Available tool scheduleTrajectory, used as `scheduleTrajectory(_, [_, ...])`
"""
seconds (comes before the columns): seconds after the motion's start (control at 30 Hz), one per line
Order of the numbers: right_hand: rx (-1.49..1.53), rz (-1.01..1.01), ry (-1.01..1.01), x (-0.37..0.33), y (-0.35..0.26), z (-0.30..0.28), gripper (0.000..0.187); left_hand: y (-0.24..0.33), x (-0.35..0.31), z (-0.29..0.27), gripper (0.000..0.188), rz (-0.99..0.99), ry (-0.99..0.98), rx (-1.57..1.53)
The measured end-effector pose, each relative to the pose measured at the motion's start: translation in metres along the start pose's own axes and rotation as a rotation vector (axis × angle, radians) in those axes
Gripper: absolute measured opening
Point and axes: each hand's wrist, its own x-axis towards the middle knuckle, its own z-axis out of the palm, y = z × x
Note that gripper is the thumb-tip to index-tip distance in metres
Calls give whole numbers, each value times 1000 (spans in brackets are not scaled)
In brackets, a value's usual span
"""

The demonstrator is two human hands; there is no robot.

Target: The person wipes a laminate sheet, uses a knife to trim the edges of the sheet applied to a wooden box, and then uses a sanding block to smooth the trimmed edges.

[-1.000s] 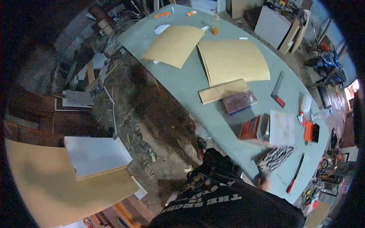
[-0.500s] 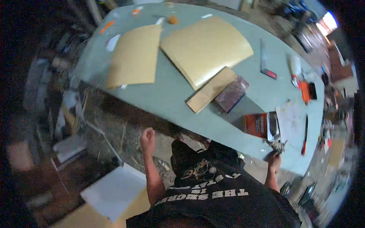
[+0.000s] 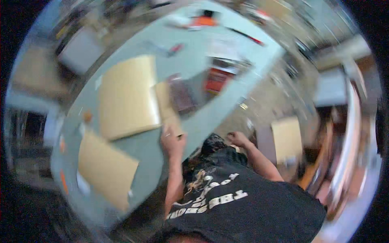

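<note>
My left hand point(image 3: 174, 142) is over the table's near edge, at the near end of a flat wooden strip point(image 3: 166, 103). Its fingers look loosely curled, with nothing visible in them; blur hides whether it touches the strip. Off the table, close to my shirt, is my right hand point(image 3: 240, 139). Those fingers are closed, and whatever they may hold is hidden. Beside the strip lies a dark reddish-brown block point(image 3: 182, 94). A stack of tan sheets point(image 3: 127, 97) sits against the strip's other side. Farther along is an orange-red box or can point(image 3: 219, 77) with a metallic part.
The pale green table point(image 3: 214, 121) curves across the view. Another tan sheet point(image 3: 107, 168) lies at its left. Toward the far end are an orange-and-black tool point(image 3: 204, 19), a red-tipped dark rod point(image 3: 247, 36) and a white paper point(image 3: 223, 46). Boards point(image 3: 344, 137) stand at the right.
The whole view has swung round, so the table now lies to my left. My right hand has come away from the metal item at the table edge. My left hand is now over the table.
</note>
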Motion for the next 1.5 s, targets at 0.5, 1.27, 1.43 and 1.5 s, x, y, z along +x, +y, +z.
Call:
scheduleTrajectory(0.5, [592, 1123, 603, -361, 240, 306, 27, -41, -18, -49, 59, -152, -391, -1077])
scheduleTrajectory(1.27, [2020, -400, 642, -391, 264, -28, 68, 334, -340, 71, 69, -65, -1677, -1422])
scheduleTrajectory(1.43, [2305, -547, 1077, -412, 270, -35, 63, 410, -344, 120, 75, -314, -2043, -1182])
scheduleTrajectory(1.5, [2350, -455, 1192, -423, 276, -32, 62, 422, -337, 161, 80, 35, -2108, -790])
